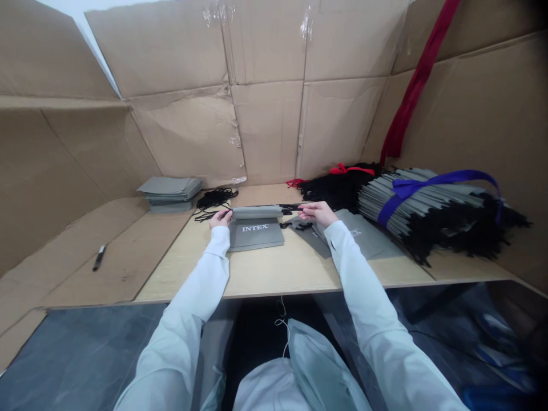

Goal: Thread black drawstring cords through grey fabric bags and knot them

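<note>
A grey drawstring bag (pixel 257 212) is stretched level between my two hands, its top bunched into a narrow band. At its left end my left hand (pixel 220 219) is closed in a pinch on black drawstring. My right hand (pixel 317 213) pinches the black cords (pixel 293 207) that run out of the right end. Right below lies a flat grey bag with white INTEX lettering (pixel 257 237); whether it is joined to the stretched one I cannot tell. Under my right wrist, more grey printed bags (pixel 372 237) overlap on the table.
Behind my left hand are a stack of grey bags (pixel 171 191) and black cords (pixel 217 197). At right lie a bundle tied with purple ribbon (pixel 406 197) and black cords (pixel 338 185) with red ribbon. A marker (pixel 99 258) lies left. Cardboard walls (pixel 265 125) surround the table.
</note>
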Motion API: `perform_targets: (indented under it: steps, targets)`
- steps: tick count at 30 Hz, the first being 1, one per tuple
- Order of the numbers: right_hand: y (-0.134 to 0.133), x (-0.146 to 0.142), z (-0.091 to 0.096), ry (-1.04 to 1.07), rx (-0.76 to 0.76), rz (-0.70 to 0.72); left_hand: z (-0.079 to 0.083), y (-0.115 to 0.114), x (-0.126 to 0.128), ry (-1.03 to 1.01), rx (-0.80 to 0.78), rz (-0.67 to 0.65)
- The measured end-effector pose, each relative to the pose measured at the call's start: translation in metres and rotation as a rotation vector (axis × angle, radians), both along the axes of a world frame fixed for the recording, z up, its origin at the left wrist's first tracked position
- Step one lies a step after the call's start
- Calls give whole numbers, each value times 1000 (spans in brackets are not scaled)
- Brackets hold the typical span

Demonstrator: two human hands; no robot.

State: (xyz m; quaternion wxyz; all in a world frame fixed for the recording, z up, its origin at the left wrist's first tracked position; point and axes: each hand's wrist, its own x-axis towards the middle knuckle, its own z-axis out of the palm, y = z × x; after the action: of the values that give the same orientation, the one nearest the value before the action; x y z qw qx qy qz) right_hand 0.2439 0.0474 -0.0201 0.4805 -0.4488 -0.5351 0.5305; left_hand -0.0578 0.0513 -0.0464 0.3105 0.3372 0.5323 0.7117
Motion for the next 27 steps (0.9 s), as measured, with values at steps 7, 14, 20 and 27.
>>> perform_targets:
  steps: [7,14,20,27]
  targets:
    - [-2,1,-2,-109,9,-173,10,-9,5,112,64,58]
    - [21,-3,1,-249,176,-313,48,-84,52,575,232,-301]
    - [52,-37,45,-481,267,-60,74,-111,106,788,161,-1172]
    - [45,-88,79,-804,474,197,54,-28,88,1347,-18,-440]
